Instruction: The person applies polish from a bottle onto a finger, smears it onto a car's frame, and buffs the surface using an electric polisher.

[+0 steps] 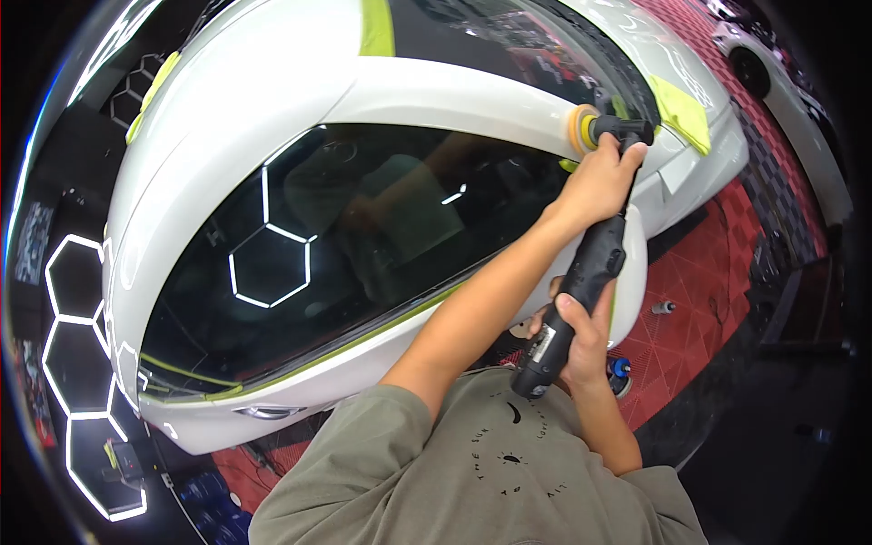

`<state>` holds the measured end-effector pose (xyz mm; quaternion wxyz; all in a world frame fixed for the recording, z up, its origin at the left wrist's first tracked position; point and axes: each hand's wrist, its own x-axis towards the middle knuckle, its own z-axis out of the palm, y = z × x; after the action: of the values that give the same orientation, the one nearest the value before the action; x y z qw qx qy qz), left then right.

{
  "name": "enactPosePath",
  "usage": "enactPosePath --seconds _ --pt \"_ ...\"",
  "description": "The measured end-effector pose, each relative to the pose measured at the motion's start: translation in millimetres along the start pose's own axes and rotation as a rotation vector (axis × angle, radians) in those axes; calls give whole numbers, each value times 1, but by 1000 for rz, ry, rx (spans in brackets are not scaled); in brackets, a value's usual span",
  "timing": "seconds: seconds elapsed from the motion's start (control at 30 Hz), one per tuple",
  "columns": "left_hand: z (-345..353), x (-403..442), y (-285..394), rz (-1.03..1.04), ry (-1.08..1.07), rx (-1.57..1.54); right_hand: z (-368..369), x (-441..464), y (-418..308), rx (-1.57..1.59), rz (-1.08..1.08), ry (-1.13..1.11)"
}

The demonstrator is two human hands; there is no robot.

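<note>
A black polisher (589, 272) with an orange foam pad (574, 133) runs from close to my shirt up to the car's front pillar. The pad's face is against the lower end of the white pillar (472, 88), between windscreen and side window. My left hand (599, 182) grips the polisher's neck just behind its head, the thumb along one side. Lower down, my right hand (583, 338) is wrapped round the thick rear body. Under the tool, the white side mirror (633, 263) is partly hidden.
The side window (363, 245) reflects hexagonal lights. Yellow-green cloths (681, 113) lie near the bonnet and on the far roof side. Green tape (377, 27) edges the windscreen. On the red floor (699, 300) stand a small bottle (664, 308) and a blue-topped container (619, 371). Another car (799, 109) is at right.
</note>
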<state>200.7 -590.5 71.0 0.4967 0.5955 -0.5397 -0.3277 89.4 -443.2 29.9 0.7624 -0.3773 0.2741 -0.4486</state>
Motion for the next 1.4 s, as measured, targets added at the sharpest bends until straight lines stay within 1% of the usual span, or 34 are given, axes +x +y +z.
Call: enactPosePath --seconds 0.03,0.07,0.13,0.17,0.2,0.23,0.27,0.33,0.37,0.4,0.47,0.5,0.53,0.6,0.63,0.7,0.73,0.77,0.8,0.87,0.93,1.0,1.07,1.1,1.2,1.33,1.4 --pt "-6 1 -3 75 68 61 3 0 -1 -15 -7 -28" --pt "-17 -2 -3 70 81 73 9 -1 -3 -24 -8 -67" --pt "-43 -11 9 86 72 -265 27 -3 -8 -86 -30 -113" --pt "-61 -23 24 23 80 -292 34 -3 -11 -132 -22 -152" --pt "-72 -23 22 134 161 -253 40 -3 -13 -177 -13 -190" --pt "-83 -28 20 140 172 -269 44 -3 -15 -202 9 -244" --pt "-99 -35 29 147 183 -284 53 -4 -16 -194 7 -243" --pt "-121 -54 51 123 194 -403 72 -6 -22 -234 -54 -316" --pt "-130 -61 55 94 246 -384 77 -7 -31 -288 17 -371" --pt "-140 -64 57 130 245 -464 80 -6 -31 -284 14 -362" --pt "-161 -70 56 174 276 -455 90 -3 -29 -439 -139 -481" --pt "-168 -78 61 153 338 -450 97 -3 -32 -341 -124 -527" --pt "-173 -85 68 134 395 -446 98 1 -30 -471 -167 -559" --pt "-179 -88 69 223 374 -464 94 11 -25 -560 -420 -619" --pt "-173 -84 69 206 356 -455 90 11 -32 -565 -427 -599" --pt "-157 -72 68 156 317 -453 77 9 -46 -450 -163 -561" --pt "-143 -62 65 123 297 -460 66 10 -49 -394 -105 -510" --pt "-134 -53 61 132 178 -424 56 10 -54 -342 -53 -452" --pt "-118 -45 61 59 172 -417 46 10 -59 -293 -5 -394" --pt "-91 -17 40 22 65 -418 24 12 -64 -283 43 -305" --pt "-63 -3 34 15 80 -403 5 16 -71 -158 103 -283" --pt "-41 10 24 28 66 -382 -12 19 -76 -137 114 -262" --pt "-24 24 12 37 95 -235 -27 23 -81 -108 131 -241" --pt "-16 29 8 16 103 -213 -35 24 -84 -100 157 -227" --pt "5 35 10 -71 81 -256 -53 30 -94 -92 187 -198" --pt "29 54 1 -71 79 -266 -76 40 -103 -120 171 -178" --pt "35 59 8 -153 18 -250 -87 45 -108 -125 193 -163"
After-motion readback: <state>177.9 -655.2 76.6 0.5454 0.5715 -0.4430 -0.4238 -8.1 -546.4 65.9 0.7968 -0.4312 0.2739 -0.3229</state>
